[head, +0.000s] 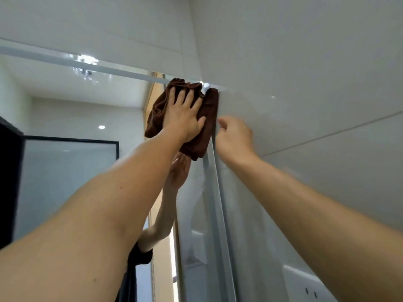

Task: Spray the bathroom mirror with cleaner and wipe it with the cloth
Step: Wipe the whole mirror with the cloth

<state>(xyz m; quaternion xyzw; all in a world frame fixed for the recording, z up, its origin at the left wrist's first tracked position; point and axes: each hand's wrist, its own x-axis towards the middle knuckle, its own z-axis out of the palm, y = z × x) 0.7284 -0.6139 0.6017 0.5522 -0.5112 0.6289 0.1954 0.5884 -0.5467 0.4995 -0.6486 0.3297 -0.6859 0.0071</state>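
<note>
Brown, crumpled cloth (157,110) pressed to mirror (65,171) top corner under flat, spread left hand (185,118); beside it, right hand (234,138) loosely curled, holding nothing.

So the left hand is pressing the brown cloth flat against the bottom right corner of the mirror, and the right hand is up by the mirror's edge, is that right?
Not quite. The head view shows the left hand pressing the brown cloth against the top right corner of the mirror, not the bottom. The rest holds: the right hand is up by the mirror's edge.
</note>
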